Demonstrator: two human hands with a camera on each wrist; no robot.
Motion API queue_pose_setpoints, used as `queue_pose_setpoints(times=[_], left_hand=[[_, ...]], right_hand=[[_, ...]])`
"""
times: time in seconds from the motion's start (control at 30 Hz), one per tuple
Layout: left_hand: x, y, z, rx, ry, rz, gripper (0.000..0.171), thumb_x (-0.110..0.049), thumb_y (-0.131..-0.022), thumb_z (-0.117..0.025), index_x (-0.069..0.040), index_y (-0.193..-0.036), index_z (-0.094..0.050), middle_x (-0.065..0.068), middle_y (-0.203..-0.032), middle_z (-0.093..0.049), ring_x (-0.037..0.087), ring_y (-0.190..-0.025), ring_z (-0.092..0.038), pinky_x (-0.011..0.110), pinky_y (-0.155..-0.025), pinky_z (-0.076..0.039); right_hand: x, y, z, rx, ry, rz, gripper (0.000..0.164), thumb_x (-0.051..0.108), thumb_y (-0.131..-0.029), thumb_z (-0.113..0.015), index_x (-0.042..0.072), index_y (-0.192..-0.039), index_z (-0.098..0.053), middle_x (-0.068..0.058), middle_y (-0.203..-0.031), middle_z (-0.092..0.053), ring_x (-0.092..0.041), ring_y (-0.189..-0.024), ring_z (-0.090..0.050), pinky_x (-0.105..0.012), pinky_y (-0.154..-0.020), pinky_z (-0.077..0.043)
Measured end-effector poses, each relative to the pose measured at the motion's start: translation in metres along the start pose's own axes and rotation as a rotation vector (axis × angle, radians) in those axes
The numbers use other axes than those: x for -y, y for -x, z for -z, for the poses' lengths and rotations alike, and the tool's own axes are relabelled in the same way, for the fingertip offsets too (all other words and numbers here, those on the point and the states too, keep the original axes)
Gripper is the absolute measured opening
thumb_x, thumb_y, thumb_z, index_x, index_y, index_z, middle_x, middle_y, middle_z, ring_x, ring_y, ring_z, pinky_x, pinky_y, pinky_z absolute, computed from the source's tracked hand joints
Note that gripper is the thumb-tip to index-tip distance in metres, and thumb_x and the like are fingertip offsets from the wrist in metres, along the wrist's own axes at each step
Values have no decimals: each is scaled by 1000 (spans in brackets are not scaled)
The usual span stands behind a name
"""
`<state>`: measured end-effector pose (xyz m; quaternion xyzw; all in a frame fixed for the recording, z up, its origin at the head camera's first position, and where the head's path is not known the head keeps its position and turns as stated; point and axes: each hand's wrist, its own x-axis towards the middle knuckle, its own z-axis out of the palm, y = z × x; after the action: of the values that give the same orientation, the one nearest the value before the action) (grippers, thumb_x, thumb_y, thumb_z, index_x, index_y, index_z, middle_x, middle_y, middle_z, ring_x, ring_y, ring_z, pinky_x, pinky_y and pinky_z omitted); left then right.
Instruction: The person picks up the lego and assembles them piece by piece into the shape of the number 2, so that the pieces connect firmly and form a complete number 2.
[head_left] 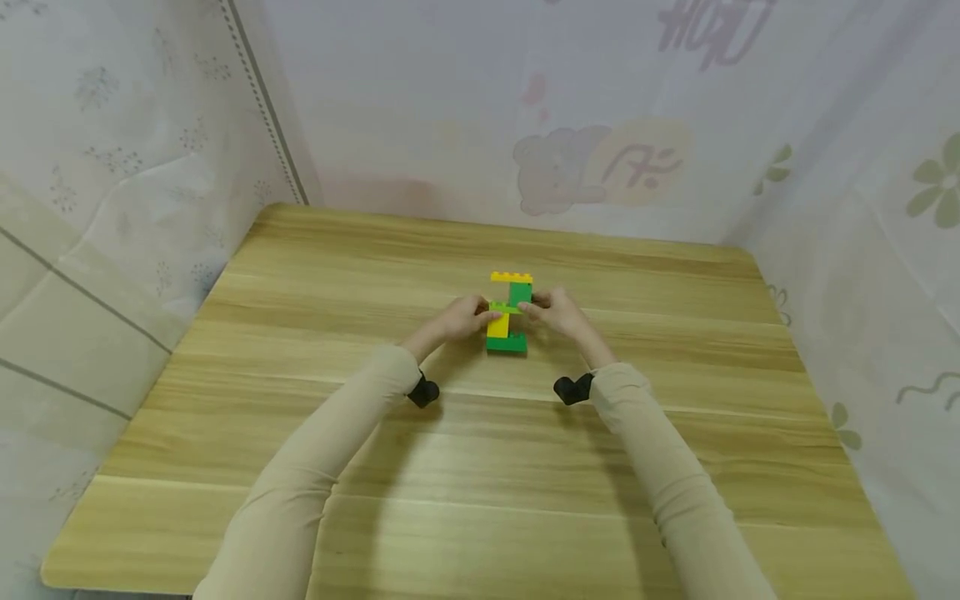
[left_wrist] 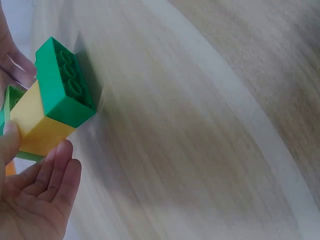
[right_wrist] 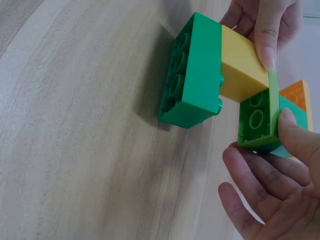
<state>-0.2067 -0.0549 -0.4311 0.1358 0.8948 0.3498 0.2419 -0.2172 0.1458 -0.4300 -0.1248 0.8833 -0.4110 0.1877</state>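
Observation:
A zigzag stack of toy building bricks is held above the wooden table, its hollow underside showing in both wrist views. From the bottom come a green brick (right_wrist: 202, 70), a yellow brick (right_wrist: 243, 62), a light-green plate (right_wrist: 273, 107), another green brick (head_left: 520, 293) and an orange-yellow plate (head_left: 512, 277) on top. The left hand (head_left: 463, 318) pinches the yellow brick by the light-green plate, its thumb on the near face. On the other side, the right hand (head_left: 558, 314) grips the upper green brick, thumb near the light-green plate's edge. Fingers hide part of the upper green brick.
The wood-grain table (head_left: 480, 467) reaches the patterned curtain (head_left: 420, 100) at the back and sides. A black wrist mount (head_left: 423, 390) sits at the left cuff and another black mount (head_left: 573, 389) at the right cuff.

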Motion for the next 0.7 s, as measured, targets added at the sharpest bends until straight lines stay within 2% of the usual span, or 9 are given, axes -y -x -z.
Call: queue_pose_setpoints(times=[0.13,0.43,0.6,0.7], left_hand=[[-2,0,-2,-25,13,14,49,-33,-97,-42,7,-125,-47,20,-120,-57,29,-110,-54,39,-94,-45],[-12,3,-10,-92,46,78,49,-30,-97,-43,9,-126,-47,21,-122,-56,25,-102,-53,36,-92,-46],[-15,1,-14,-140,63,80,41,-27,-95,-47,7,-117,-57,18,-111,-62,19,-86,-53,27,-76,-47],[-15,-1,-16,-156,64,84,38,-27,-95,-49,5,-113,-60,17,-104,-64,17,-79,-50,23,-67,-43]], right_hand=[[1,2,-1,-16,-4,-16,42,24,-94,-51,-7,-121,-54,-26,-111,-62,-37,-112,-54,-47,-97,-42],[0,4,-4,-61,30,12,31,15,-95,-49,-9,-112,-60,-27,-109,-62,-37,-101,-60,-46,-90,-47],[1,6,-3,-65,62,21,30,14,-95,-48,-9,-107,-62,-26,-108,-60,-37,-97,-61,-44,-86,-50],[-1,5,-2,-66,72,5,30,15,-95,-48,-10,-102,-64,-26,-103,-63,-34,-89,-62,-37,-78,-52]])
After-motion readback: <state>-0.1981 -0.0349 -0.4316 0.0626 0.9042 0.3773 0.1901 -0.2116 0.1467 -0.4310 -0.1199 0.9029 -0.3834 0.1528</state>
